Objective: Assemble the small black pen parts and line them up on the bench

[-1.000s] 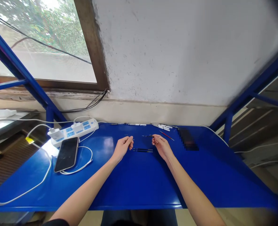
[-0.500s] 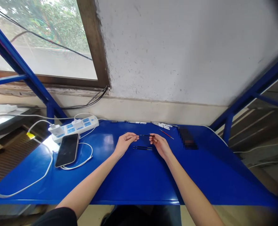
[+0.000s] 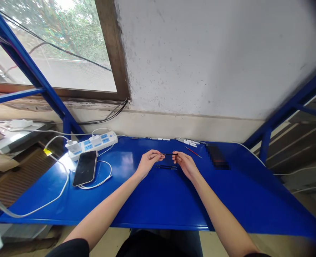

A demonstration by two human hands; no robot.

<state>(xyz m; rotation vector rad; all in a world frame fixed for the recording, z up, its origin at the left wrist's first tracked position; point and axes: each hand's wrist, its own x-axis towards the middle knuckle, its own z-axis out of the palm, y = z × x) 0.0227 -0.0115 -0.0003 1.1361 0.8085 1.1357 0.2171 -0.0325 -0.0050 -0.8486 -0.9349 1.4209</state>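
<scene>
Black pen refill (image 3: 169,154), pinched at either end by left hand (image 3: 149,162) and right hand (image 3: 186,164); two similar rods (image 3: 166,167) lie unheld on bench (image 3: 158,203); completion cannot be judged.

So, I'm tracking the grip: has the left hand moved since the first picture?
Yes, the left hand moved rightward, towards the right hand, judged against the black rods lying on the table.

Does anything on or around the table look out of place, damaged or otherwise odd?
Yes: the dark item right of the red stick shows as pixel blocks, so its identity is unclear. The wall looks chipped along the window frame. The slim black rod held between left hand and right hand shows nothing odd.
</scene>
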